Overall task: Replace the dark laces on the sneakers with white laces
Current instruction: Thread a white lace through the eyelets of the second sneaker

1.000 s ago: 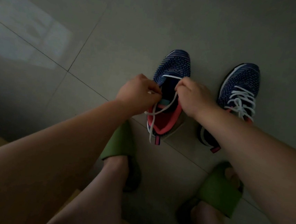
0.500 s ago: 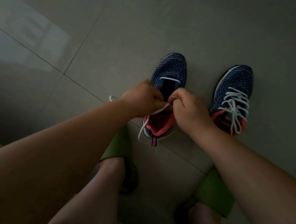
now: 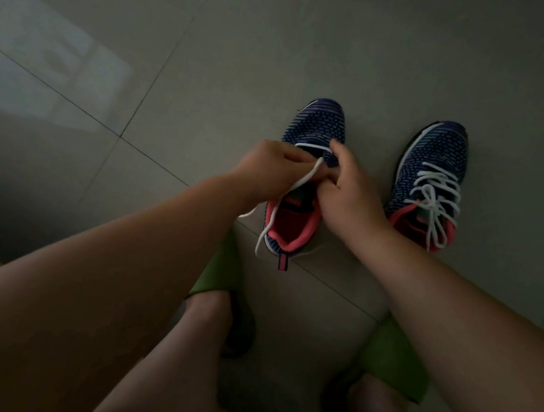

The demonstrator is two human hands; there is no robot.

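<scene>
While both hands (image 3: 309,179) pinch it, the flat white lace (image 3: 271,217) droops.

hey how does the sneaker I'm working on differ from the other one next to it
The left sneaker has only one white bar of lace at the toe end, loose ends trailing over its open collar; the right sneaker is fully crisscrossed in white.
The left hand and right hand work over the left sneaker; the right sneaker stands untouched.
Both are blue knit with pink collars, toes pointing away.

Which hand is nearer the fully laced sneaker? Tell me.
Right. The right hand lies just beside the laced sneaker; the left hand works farther off, across the other sneaker.
</scene>
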